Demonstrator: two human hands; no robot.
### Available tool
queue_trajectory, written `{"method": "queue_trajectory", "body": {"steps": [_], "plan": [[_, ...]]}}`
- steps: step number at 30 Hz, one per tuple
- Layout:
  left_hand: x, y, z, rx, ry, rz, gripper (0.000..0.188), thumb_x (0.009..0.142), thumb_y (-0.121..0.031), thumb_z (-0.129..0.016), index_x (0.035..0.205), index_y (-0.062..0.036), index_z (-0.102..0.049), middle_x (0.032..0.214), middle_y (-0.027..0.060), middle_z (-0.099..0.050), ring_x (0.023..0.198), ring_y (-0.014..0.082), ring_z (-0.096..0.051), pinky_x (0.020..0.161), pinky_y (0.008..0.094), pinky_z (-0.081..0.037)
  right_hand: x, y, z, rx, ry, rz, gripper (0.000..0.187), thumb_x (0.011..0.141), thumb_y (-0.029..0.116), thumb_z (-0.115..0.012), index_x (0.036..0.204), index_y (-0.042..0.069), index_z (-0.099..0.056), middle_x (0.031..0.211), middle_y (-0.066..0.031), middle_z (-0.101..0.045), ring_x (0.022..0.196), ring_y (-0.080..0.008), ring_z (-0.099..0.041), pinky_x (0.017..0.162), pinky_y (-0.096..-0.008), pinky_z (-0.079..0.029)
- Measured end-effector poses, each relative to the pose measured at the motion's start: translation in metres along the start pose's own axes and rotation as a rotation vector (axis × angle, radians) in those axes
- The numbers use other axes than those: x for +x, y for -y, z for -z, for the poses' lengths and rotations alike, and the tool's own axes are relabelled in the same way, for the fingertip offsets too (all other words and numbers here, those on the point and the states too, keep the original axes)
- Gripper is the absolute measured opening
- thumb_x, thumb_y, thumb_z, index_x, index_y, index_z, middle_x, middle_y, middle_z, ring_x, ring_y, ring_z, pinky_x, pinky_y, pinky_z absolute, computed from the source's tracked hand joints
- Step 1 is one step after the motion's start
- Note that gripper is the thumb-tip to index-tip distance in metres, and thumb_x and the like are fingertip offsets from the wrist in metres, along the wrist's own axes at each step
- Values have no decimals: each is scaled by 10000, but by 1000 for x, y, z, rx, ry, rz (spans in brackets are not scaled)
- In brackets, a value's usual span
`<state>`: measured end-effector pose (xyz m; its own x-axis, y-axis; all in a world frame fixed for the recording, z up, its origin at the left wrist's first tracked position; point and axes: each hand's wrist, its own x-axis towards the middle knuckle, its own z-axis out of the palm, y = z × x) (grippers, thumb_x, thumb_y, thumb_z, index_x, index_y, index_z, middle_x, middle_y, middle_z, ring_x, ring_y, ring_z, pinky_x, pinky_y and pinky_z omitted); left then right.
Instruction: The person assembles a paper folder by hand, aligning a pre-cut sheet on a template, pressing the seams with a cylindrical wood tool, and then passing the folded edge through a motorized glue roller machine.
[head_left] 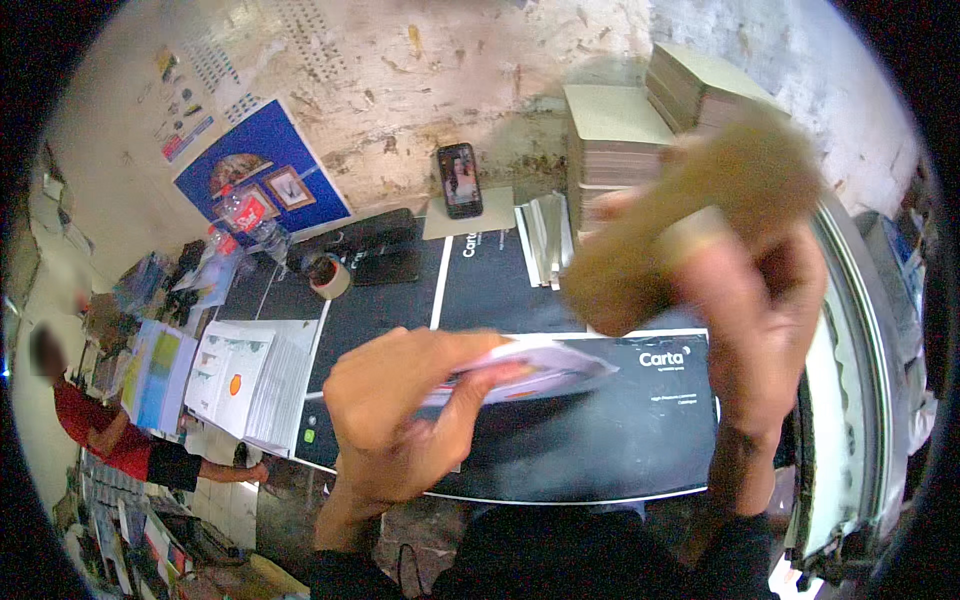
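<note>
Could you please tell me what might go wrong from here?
The brown block in the right hand is near the left hand, so a careless swing might knock it. The thin printed paper is pinched by the left hand with its far end free, so it could crease. The phone stands propped upright by the wall and might tip if bumped.

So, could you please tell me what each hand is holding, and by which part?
The left hand pinches printed paper by its left end. The right hand grips a brown block around its middle, though blurred.
</note>
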<state>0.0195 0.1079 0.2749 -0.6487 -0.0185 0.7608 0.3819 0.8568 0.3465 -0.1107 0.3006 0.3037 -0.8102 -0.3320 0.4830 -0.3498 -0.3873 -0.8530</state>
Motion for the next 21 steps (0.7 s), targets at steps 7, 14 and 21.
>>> {"method": "queue_trajectory", "body": {"steps": [7,14,21], "plan": [[16,13,6,-371,-185,384,344,910,-77,-711,1232,-28,-601,914,81,-696,819,84,-644,719,216,-474,-60,-76,108,-4,-554,86,406,876,321,-742,1136,47,-593,1055,-72,-596,778,-122,-560,644,-237,-479],[-3,27,6,-677,-255,612,386,938,-99,-700,1281,-11,-547,967,114,-702,873,126,-675,759,250,-538,-123,-130,123,-201,-333,-528,444,892,292,-760,1194,27,-571,979,-24,-615,817,-106,-579,617,-260,-485],[-33,57,-10,-608,-386,556,311,929,-33,-688,1223,-15,-586,1037,106,-675,961,128,-642,854,270,-529,-110,-134,97,-205,-372,-527,412,766,182,-857,1074,6,-647,939,-44,-667,781,-153,-616,724,-303,-494]]}}
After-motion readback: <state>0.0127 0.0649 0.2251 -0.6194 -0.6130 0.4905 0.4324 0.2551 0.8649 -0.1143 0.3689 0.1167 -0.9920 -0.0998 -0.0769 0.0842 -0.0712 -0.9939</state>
